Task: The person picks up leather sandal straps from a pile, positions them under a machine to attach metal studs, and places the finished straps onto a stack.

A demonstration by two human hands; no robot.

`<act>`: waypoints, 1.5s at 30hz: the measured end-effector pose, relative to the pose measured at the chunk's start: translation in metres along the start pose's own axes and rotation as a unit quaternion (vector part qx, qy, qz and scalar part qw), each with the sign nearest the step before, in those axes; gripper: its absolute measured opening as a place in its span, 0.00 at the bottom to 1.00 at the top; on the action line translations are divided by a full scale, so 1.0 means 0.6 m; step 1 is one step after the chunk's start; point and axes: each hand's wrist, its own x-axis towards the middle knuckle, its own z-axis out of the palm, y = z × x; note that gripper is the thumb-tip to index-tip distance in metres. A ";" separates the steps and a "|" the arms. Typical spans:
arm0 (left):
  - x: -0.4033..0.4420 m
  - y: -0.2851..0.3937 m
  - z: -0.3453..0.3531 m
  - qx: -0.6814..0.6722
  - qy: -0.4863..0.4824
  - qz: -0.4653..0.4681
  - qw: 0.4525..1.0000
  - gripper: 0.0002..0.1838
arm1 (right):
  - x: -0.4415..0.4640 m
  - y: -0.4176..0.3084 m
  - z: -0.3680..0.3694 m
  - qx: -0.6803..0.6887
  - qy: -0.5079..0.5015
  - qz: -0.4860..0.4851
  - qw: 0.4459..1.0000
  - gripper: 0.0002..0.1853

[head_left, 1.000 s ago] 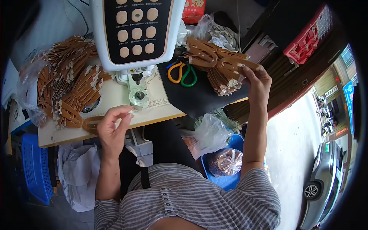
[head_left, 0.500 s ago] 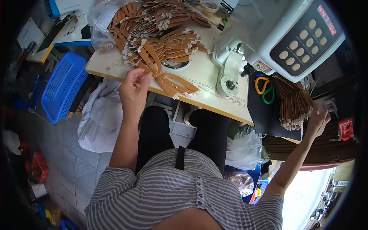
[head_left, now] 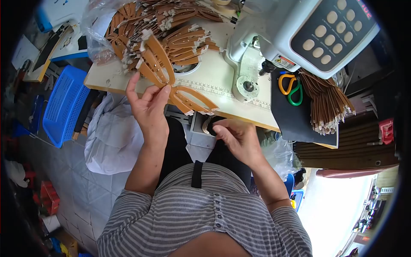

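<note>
Held at its narrow middle, a tan strap piece (head_left: 155, 64) with small metal studs and pale taped ends spreads into two looped halves. My left hand (head_left: 150, 105) pinches it between thumb and fingers at the table's front edge, its index finger raised. One half tilts up over the heap, and the other points right along the edge. Over my lap, just below that right half, my right hand (head_left: 239, 139) has its fingers curled in beside the thumb. Nothing shows in it, and it is apart from the strap.
Similar tan straps (head_left: 184, 43) are heaped at the back. A white machine (head_left: 295, 38) with a keypad overhangs the table's right side. Orange-and-green-handled scissors (head_left: 295, 92) and a fanned stack of brown straps (head_left: 323, 105) lie right. A blue basket (head_left: 64, 105) stands left.
My right hand has come from beside the brown stack at the right to above my lap. My left hand has lifted the strap's upper half and turned it more upright.
</note>
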 end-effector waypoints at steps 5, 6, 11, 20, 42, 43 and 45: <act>-0.029 -0.009 0.039 -0.122 -0.071 -0.115 0.983 0.22 | 0.017 -0.010 0.005 0.302 0.052 0.047 0.951 0.13; -0.030 -0.010 0.044 -0.145 -0.078 -0.151 0.975 0.20 | 0.020 -0.012 0.001 0.314 0.083 0.040 0.945 0.11; -0.027 -0.021 0.075 -0.211 -0.160 -0.323 0.909 0.12 | 0.010 0.017 -0.045 0.139 0.165 -0.083 0.973 0.11; -0.018 -0.056 0.151 -0.165 -0.153 -0.316 0.922 0.11 | 0.056 0.015 -0.115 0.307 0.196 0.045 0.930 0.08; 0.010 -0.097 0.156 -0.077 -0.141 -0.254 0.954 0.12 | 0.115 0.036 -0.126 0.308 0.181 0.035 0.933 0.07; 0.011 -0.098 0.155 -0.071 -0.148 -0.248 0.955 0.12 | 0.116 0.035 -0.126 0.301 0.181 0.032 0.936 0.07; 0.010 -0.092 0.158 -0.062 -0.142 -0.250 0.956 0.12 | 0.117 0.036 -0.126 0.290 0.185 0.030 0.939 0.07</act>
